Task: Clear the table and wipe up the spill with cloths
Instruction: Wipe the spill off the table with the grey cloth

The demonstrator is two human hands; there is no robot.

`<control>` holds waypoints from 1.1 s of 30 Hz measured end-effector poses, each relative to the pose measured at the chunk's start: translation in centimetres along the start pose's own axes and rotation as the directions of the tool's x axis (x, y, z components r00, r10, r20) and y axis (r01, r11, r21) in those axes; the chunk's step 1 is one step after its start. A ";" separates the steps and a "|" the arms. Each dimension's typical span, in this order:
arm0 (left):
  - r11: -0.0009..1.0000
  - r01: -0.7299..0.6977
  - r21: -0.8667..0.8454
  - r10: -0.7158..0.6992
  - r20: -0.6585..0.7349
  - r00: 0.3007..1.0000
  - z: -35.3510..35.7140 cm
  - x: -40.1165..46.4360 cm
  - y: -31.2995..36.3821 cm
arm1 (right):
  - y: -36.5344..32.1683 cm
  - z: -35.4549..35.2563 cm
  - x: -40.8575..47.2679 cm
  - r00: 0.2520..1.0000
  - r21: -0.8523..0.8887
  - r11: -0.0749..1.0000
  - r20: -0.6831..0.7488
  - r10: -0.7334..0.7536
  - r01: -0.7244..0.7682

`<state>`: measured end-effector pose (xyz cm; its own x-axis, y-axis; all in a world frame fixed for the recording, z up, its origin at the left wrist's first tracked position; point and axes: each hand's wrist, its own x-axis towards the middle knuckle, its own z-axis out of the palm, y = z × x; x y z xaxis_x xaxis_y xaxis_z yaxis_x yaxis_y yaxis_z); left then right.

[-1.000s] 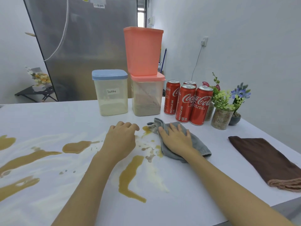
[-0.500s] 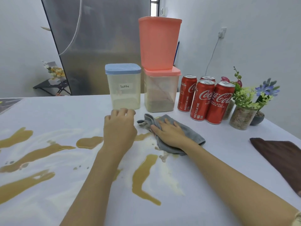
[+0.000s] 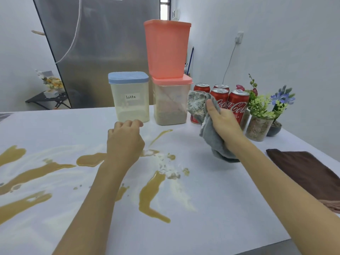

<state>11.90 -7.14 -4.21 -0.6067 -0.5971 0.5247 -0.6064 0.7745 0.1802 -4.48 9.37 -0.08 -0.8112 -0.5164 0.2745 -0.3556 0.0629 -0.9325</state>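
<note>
R hand (image 3: 223, 124): fingers clenched round the grey cloth (image 3: 211, 137), held up off the bench (image 3: 220, 208), in front of the cans (image 3: 237, 105). Cloth's upper flap is turned toward the camera, smeared pale w/ powder.
L hand (image 3: 125, 142): loosely curled, grasping nothing; seems to rest on the bench just in front of the latte tub (image 3: 129, 97), left of the cloth. Contact w/ the bench not certain.
Spill (image 3: 150, 196): brown streaks + pale powder on the bench, below & left of the cloth. Nearest streak runs nearly straight toward the camera, hooking right at its near end; more streaks lie further left, long axes roughly left-right.
Key relation: spill lies down & left from the R fingers. R hand already has the cloth, so it's the one to come back down; L hand is nearer the left streaks but has no cloth.
Brown cloth (image 3: 305, 168): flat on the bench, right of the grey cloth, apart from it, untouched.
Also on bench: pink tubs (image 3: 169, 74) stacked just left of the cloth, plants (image 3: 261, 116) right of the cans.
Step, my read: checking or refolding the cloth to a clean face mid-wipe. Most of the spill not yet wiped.
Risk: dirty face put down again would smear, not lift.
</note>
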 end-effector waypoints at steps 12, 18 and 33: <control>0.998 -0.056 0.042 0.052 0.078 0.996 1.3 -0.4 -0.1 | 8.0 6.3 1.7 0.970 -0.862 0.495 0.204 0.133 0.113; 0.989 -0.108 0.101 0.104 0.045 0.994 1.8 -0.2 -0.3 | 7.4 8.9 4.3 0.992 -0.834 0.548 0.017 0.128 -0.056; 0.993 -0.073 0.090 0.064 0.094 0.994 1.3 -0.1 -0.2 | 4.5 6.6 -1.6 0.828 -0.383 0.869 0.559 -0.051 0.312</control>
<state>11.38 -7.51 -5.39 -0.6899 -0.5629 0.4551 -0.6044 0.7939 0.0658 -1.67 4.86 -6.24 -0.3936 -0.9080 0.1439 -0.7403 0.2202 -0.6352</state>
